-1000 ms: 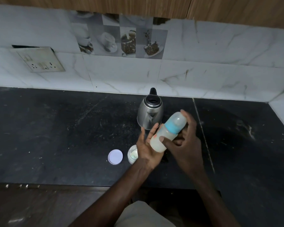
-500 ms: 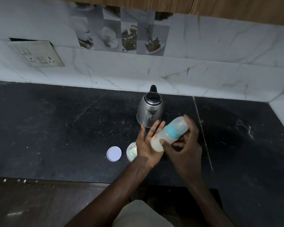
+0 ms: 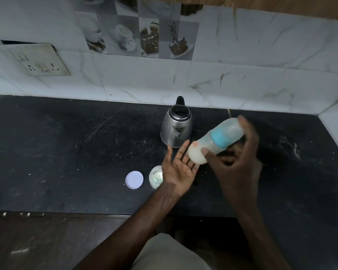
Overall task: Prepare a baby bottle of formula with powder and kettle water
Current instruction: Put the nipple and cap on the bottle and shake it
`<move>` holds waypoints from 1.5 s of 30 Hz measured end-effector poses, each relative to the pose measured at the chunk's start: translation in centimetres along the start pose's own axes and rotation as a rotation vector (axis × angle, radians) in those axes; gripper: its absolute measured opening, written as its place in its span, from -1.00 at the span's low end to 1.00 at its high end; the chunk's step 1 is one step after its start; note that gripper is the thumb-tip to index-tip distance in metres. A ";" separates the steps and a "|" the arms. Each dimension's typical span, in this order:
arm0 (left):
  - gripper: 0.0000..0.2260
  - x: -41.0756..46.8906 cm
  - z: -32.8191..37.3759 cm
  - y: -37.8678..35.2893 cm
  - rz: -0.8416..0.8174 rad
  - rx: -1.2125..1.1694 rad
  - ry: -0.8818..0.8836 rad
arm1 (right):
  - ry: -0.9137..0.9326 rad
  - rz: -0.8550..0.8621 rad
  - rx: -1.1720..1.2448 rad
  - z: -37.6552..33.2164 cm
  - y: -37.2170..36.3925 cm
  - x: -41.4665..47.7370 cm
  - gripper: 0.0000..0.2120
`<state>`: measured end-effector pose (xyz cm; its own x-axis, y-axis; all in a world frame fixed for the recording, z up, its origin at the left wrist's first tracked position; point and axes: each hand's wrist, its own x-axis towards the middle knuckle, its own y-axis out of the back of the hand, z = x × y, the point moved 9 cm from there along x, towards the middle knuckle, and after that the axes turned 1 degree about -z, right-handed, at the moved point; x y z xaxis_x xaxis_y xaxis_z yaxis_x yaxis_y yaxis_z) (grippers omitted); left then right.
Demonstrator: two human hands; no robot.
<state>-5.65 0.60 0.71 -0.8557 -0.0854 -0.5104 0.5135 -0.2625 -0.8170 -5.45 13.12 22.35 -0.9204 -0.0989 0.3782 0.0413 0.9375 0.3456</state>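
So the right hand (image 3: 240, 164) has the baby bottle (image 3: 216, 140) wrapped up in a full grip, thumb across the front, fingers curled round the back. The bottle is up off the worktop (image 3: 66, 152), tilted hard, with the capped end pointing toward 2 o'clock and the base toward 8 o'clock. It's got a blue collar about the middle, a clear cap over the top, and looks milky white inside. The right hand and bottle are a bit smeared with blur.

The left hand (image 3: 180, 166) is wide open, palm up, fingers spread, holding nothing. The bottle's base sits right at its fingertips; can't tell if they actually touch.

The steel kettle (image 3: 176, 126) stands upright on the dark worktop at 12 o'clock from the hands, black handle toward the wall and spout facing the camera. The small open powder tub (image 3: 156, 177) is at 9 o'clock from the left wrist, partly hidden by it. Its round pale lid (image 3: 134, 179) lies flat just beside the tub, at 9 o'clock from it, not touching.

There's a socket plate (image 3: 40, 60) on the marble wall, way off at 10 o'clock.
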 end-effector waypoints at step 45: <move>-0.38 -1.0 0.0 -0.5 -0.044 -0.028 0.012 | -0.128 -0.359 -0.207 7.3 -5.1 -2.9 0.01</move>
<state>-5.07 0.82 1.63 -0.8770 -0.0631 -0.4763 0.4767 -0.2391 -0.8460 -5.83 11.05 13.19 -0.9309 -0.3520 0.0978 -0.2250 0.7635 0.6054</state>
